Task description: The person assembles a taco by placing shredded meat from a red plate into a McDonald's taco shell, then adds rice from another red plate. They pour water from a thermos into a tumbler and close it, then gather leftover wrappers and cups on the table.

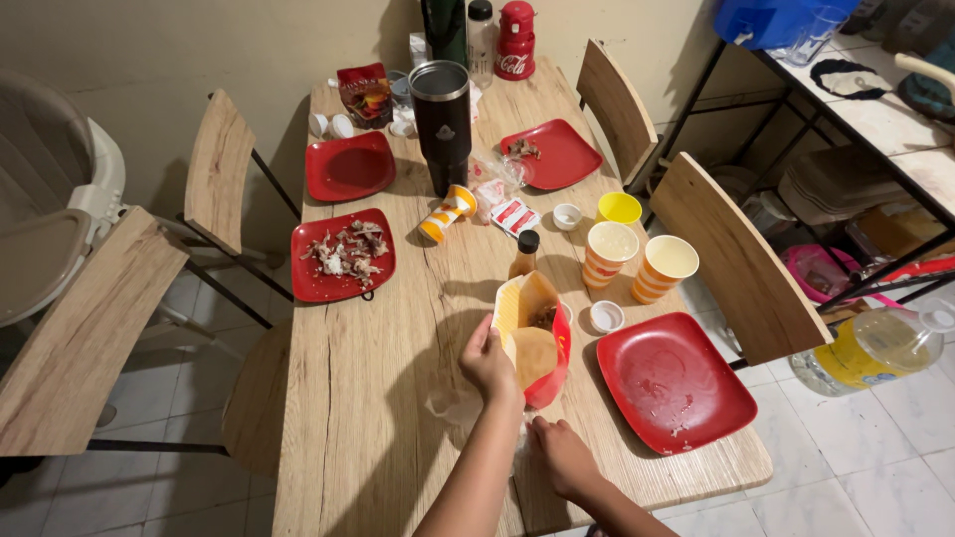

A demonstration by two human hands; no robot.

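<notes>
a person's left hand (487,363) grips the edge of a red and yellow paper food box (534,338), fingers closed on its near rim and tilting it up off a long wooden dining table (378,398), with brown greasy paper showing inside; the box sits near the table's front right area, just left of an empty red square plate (674,383) smeared with crumbs. the right hand (562,455) rests low on the tabletop just below the box, fingers curled down onto what looks like clear plastic wrap (453,408), though whether it pinches anything cannot be told. beyond the box stand a small brown sauce bottle (523,255) with a black cap, two orange-striped paper cups (637,261) side by side, a small white lid (606,316) and a yellow dip cup (619,208). further up the table a tall black tumbler (442,121) rises beside a tipped striped cup (445,214), and three more red plates lie around, the left near plate (342,256) heaped with bones and scraps. wooden chairs (731,259) flank both sides
</notes>
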